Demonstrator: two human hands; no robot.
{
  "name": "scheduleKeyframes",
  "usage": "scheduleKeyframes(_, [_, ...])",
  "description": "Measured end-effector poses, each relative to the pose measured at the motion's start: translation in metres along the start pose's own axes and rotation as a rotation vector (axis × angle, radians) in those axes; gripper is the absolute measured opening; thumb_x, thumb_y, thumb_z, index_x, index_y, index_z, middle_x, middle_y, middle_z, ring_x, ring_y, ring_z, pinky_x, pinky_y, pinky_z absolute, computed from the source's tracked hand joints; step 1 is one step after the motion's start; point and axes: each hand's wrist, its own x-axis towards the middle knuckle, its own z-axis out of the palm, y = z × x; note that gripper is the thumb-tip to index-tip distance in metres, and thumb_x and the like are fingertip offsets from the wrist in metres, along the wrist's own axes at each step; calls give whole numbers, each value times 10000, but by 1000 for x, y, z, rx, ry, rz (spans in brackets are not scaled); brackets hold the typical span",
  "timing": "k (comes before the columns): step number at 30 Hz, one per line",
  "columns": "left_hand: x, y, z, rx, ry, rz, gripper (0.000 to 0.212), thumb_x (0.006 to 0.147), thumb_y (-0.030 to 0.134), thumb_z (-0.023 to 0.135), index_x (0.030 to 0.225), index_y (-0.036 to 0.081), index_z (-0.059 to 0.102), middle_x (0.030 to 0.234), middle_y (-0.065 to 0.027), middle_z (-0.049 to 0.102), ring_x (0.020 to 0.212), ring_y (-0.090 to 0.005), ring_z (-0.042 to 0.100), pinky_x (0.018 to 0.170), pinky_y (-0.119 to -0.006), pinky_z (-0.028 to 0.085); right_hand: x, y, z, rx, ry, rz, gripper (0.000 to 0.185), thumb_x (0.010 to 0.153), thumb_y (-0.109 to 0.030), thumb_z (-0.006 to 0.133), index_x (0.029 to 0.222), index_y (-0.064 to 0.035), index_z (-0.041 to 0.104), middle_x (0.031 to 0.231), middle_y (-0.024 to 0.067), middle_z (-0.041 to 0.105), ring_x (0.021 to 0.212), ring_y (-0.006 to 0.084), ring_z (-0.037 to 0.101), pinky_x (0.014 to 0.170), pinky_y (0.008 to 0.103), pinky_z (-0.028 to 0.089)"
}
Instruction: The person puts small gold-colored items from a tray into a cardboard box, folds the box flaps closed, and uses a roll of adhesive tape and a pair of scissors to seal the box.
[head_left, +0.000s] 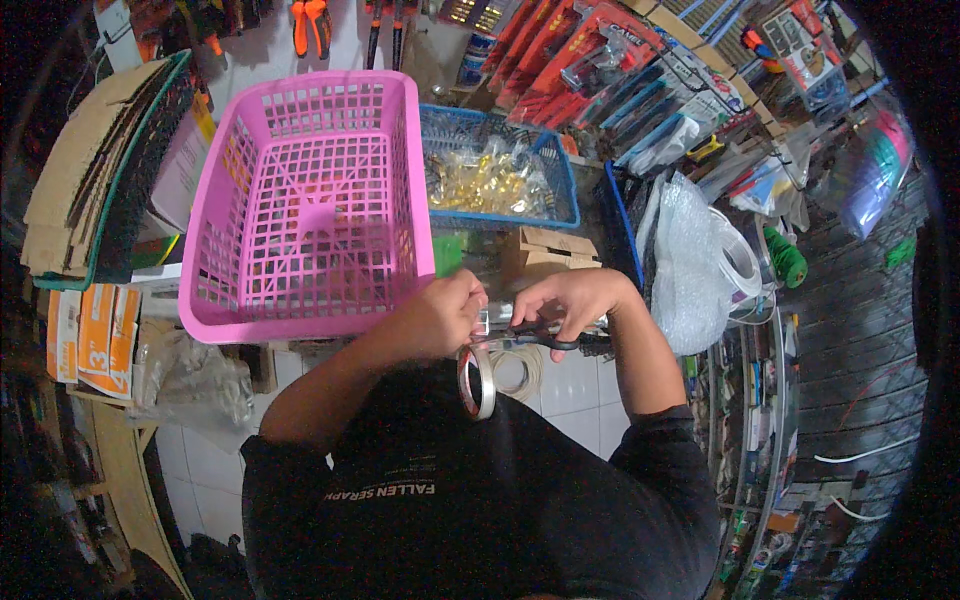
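My left hand (454, 311) pinches the end of a strip of tape, and the tape roll (486, 386) hangs below it, against the dark shirt. Dark-handled scissors (544, 339) are in my right hand (574, 304), their blades pointing left at the tape just under my left fingers. Whether the blades touch or have cut the tape cannot be told. A pink plastic basket (311, 330) stands tilted at the left, close to my left forearm. Beyond my hands lies a cardboard box (555, 251).
A blue basket (510, 223) holds gold-coloured pieces in clear bags. Bubble wrap (690, 270) and a coil of white tubing (739, 259) are at the right. Flattened cardboard (82, 172) leans at the left. Packaged tools (585, 60) hang at the back.
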Motion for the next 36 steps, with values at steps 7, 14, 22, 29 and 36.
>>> scheduleKeyframes(7, [1,2,-2,-4,-11,-49,135,932,107,438,944,-24,468,700,-131,614,655,-190,638,586,-329,511,3,-4,-3,35,-34,26,574,589,-83,817,1096,-53,549,893,4,547,775,99,479,654,240,400])
scheduleKeyframes(14, [2,-3,0,-27,-36,-68,145,936,127,437,954,-16,452,697,-133,628,653,-198,646,592,-335,510,4,-8,-5,9,-30,-10,580,586,-78,818,1099,-56,548,839,-8,541,712,91,464,614,237,387])
scheduleKeyframes(22, [3,-4,1,-33,-51,-74,157,943,140,430,969,-15,444,709,-138,634,665,-205,654,611,-328,514,4,-3,-3,11,-26,-35,572,587,-74,816,1096,-62,553,829,-15,528,693,84,453,601,231,383])
scheduleKeyframes(29, [1,2,0,-46,-62,-125,174,947,144,423,971,-26,449,730,-149,634,710,-202,654,642,-329,511,6,-2,-5,8,-34,-43,573,584,-94,817,1095,-60,559,857,-10,527,718,88,463,608,233,387])
scheduleKeyframes(36, [1,4,0,-52,-64,-116,170,944,131,424,965,-34,453,735,-150,633,697,-197,649,637,-322,504,6,1,-2,61,-46,-12,580,579,-91,820,1096,-58,558,871,-5,530,746,94,473,639,234,395])
